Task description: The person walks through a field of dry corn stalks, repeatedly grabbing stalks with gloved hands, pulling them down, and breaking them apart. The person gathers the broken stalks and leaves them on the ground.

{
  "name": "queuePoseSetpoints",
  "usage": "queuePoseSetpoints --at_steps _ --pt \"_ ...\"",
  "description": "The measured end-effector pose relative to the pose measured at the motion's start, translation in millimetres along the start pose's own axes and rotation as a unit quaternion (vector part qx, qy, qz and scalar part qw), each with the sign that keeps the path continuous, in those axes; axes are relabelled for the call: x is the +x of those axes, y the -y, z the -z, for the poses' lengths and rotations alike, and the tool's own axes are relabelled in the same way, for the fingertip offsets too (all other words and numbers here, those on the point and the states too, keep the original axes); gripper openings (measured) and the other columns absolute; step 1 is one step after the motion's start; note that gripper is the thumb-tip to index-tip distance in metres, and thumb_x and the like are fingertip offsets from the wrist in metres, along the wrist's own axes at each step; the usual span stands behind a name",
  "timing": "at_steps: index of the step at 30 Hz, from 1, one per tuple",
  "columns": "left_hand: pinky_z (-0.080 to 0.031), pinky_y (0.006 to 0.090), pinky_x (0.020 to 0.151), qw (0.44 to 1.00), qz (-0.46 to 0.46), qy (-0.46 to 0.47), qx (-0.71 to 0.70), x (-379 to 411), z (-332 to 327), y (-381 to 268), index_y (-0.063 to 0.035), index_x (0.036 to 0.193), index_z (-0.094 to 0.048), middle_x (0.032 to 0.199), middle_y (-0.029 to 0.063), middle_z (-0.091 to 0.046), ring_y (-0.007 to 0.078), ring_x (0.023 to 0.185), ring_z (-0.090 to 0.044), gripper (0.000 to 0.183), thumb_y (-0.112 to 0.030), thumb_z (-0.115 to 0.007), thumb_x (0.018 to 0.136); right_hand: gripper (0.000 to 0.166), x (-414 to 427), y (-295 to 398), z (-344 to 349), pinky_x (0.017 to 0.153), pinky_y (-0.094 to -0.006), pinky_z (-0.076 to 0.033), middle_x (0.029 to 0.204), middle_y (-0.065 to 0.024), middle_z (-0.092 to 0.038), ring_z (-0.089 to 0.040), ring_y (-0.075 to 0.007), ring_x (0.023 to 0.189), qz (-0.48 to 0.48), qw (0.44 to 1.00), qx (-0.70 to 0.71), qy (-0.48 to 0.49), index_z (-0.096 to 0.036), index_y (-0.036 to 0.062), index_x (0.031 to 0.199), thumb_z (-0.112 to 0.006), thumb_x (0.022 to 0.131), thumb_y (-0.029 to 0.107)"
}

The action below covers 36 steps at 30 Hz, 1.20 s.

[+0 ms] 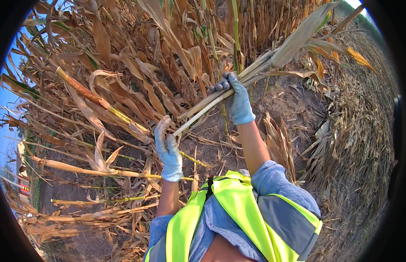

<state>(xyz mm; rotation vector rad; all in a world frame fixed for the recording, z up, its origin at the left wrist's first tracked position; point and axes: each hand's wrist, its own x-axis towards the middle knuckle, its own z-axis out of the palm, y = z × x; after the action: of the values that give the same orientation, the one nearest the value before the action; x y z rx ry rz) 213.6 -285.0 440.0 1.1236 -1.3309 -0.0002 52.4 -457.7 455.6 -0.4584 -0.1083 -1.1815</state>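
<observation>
My right hand (239, 103), in a grey-and-light-blue coated work glove, is closed around a bundle of dry corn leaves (258, 68) and a pale, thin stick (203, 113). The leaves fan out to the upper right. The stick slants down to the left, its lower end close to the thumb of my left hand (168, 152), which is gloved alike. My left fingers are curled. A reddish-yellow corn stalk (88, 91) passes behind this hand; whether the hand grips the stalk or the stick end is hidden.
Dense dry corn plants (134, 55) stand ahead and to the left. More stalks (134, 173) cross at left, below my left wrist. Bare soil (278, 98) with leaf litter lies under my right arm. A broad spread of dry cut stalks and leaves (350, 140) covers the right side.
</observation>
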Motion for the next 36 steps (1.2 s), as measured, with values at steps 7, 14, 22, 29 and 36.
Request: queuePoseSetpoints --at_steps 7,14,22,29,36 --pt "-0.037 0.0310 0.095 0.956 0.256 -0.062 -0.130 -38.3 -90.6 28.6 -0.0024 0.125 -0.042 0.117 0.0097 -0.050 0.0168 0.107 -0.048 0.042 -0.035 -0.041 0.098 0.012 -12.4 7.7 31.5 0.080 -0.0379 -0.051 0.063 0.0025 -0.052 -0.054 -0.0139 0.064 -0.026 0.992 0.053 -0.112 -0.053 0.0070 0.090 -0.053 0.093 0.019" --pt "-0.039 0.0253 0.084 0.932 0.327 0.148 -0.046 -81.7 -121.9 29.7 -0.0021 0.122 -0.043 0.105 0.0065 -0.051 0.0113 0.094 -0.047 0.041 -0.036 -0.041 0.098 0.011 -36.2 12.0 79.7 0.070 -0.0400 -0.054 0.063 0.0004 -0.049 -0.054 -0.0180 0.060 0.010 0.965 0.031 -0.259 -0.049 0.0108 0.087 -0.050 0.094 0.019" --pt "-0.041 0.0313 0.092 0.848 0.421 0.319 -0.050 -141.5 -95.3 88.7 -0.0052 0.130 -0.042 0.120 0.0081 -0.049 0.0186 0.105 -0.050 0.047 -0.039 -0.046 0.096 0.010 -110.7 -4.4 170.1 0.053 -0.0363 -0.053 0.067 -0.0067 -0.058 -0.058 -0.0188 0.054 -0.019 0.841 -0.265 -0.471 -0.052 0.0059 0.092 -0.051 0.092 0.016" --pt "-0.043 0.0270 0.089 0.778 0.457 0.405 -0.146 -185.2 -137.5 116.4 -0.0028 0.128 -0.041 0.113 0.0046 -0.052 0.0144 0.100 -0.052 0.052 -0.023 -0.066 0.087 0.024 -224.2 -18.7 240.4 0.063 -0.0425 -0.046 0.080 -0.0238 -0.062 -0.059 -0.0404 0.073 -0.015 0.560 -0.661 -0.500 -0.057 0.0024 0.104 -0.055 0.087 0.019" --pt "-0.045 0.0276 0.080 0.694 0.499 0.475 -0.210 -236.5 -234.2 86.6 -0.0043 0.124 -0.041 0.106 0.0064 -0.055 0.0144 0.092 -0.054 0.062 -0.034 -0.073 0.079 0.024 -332.8 -20.3 221.7 0.064 -0.0458 -0.047 0.081 -0.0233 -0.062 -0.061 -0.0408 0.078 -0.189 0.468 -0.742 -0.442 -0.048 0.0054 0.106 -0.052 0.083 0.011"
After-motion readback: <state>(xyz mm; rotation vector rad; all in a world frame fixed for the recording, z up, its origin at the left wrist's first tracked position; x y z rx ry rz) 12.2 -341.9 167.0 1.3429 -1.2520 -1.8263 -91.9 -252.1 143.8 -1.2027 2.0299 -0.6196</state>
